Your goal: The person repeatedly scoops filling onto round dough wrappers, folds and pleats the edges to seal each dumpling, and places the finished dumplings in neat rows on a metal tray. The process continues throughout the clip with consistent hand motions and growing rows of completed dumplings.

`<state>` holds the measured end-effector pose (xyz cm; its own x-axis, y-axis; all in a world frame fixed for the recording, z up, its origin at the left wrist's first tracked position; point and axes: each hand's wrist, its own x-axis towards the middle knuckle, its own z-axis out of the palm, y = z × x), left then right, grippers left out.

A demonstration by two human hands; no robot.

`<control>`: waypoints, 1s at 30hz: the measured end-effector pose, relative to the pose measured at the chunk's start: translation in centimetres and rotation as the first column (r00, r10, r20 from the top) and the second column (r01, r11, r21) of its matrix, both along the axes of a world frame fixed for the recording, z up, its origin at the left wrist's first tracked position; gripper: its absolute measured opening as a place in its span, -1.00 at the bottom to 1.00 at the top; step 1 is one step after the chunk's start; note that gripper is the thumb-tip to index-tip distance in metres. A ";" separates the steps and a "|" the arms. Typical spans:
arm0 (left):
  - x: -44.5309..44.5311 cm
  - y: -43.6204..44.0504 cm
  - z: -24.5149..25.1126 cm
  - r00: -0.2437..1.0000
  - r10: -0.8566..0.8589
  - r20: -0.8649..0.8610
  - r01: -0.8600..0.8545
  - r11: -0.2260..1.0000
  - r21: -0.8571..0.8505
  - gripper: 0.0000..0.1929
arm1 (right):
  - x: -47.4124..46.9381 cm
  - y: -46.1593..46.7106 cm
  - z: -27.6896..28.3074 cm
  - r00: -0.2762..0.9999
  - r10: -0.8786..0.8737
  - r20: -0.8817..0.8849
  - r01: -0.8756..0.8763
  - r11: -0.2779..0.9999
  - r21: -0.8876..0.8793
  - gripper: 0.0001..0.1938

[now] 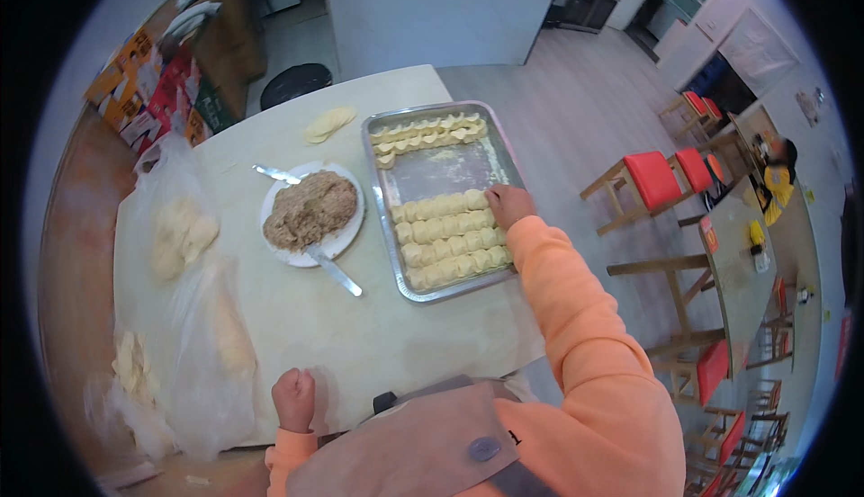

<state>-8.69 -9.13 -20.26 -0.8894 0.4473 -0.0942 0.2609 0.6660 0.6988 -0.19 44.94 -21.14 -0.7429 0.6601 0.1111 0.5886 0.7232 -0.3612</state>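
Observation:
My right hand is at the right end of the upper of several rows of pale dumplings in a metal tray; whether its fingers hold a dumpling cannot be told. More dumplings line the tray's far end, with floury bare metal between. My left hand is curled into a loose fist over the near edge of the table, nothing visible in it. Left of the tray, a white plate carries a mound of minced filling with two flat metal spatulas in it. Round dough wrappers lie overlapped beyond the plate.
Clear plastic bags with dough occupy the left side of the pale table. Printed cartons stand behind them. A black round stool or bin is beyond the table. Red-seated stools and a seated person in yellow are at right.

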 end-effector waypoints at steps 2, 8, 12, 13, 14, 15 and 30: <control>0.5 -0.9 -0.5 0.999 0.015 -0.052 -0.015 1.000 0.016 -0.69 | -0.1 -0.1 0.0 1.000 -0.017 0.021 0.017 1.000 -0.026 -0.70; 2.9 -3.0 -1.1 0.974 0.199 -0.110 -0.187 0.976 0.110 -0.78 | -3.0 -3.8 5.3 0.922 0.301 -0.244 -0.255 0.945 0.204 -0.85; 5.0 -4.7 -0.8 0.964 0.265 -0.012 -0.258 0.948 0.186 -0.87 | -10.2 -14.1 11.2 0.711 0.641 -0.289 -0.604 0.767 0.216 -0.89; 5.3 -5.1 -0.5 0.972 0.233 -0.030 -0.222 0.954 0.203 -0.89 | -11.8 -17.7 12.2 0.572 0.748 -0.336 -0.727 0.652 0.214 -0.89; 5.7 -5.5 -0.1 0.958 0.264 -0.108 -0.231 0.940 0.249 -0.90 | -12.9 -21.9 12.7 0.439 0.813 -0.383 -0.815 0.539 0.210 -0.89; 5.9 -5.9 0.4 0.941 0.279 -0.190 -0.218 0.931 0.292 -0.88 | -13.5 -26.2 13.1 0.448 0.820 -0.355 -0.866 0.497 0.055 -0.85; 8.5 -12.4 8.0 0.693 0.368 -0.620 -0.252 0.929 0.271 -0.41 | -16.6 -54.6 10.8 -0.396 0.822 0.408 -0.895 -0.445 0.026 -0.75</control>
<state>-0.19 -21.55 -12.30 -0.7923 0.0912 0.6033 0.4856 0.6930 0.5328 -16.82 -9.64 -10.30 -0.2738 -0.9439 -0.1847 -0.9543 0.2905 -0.0700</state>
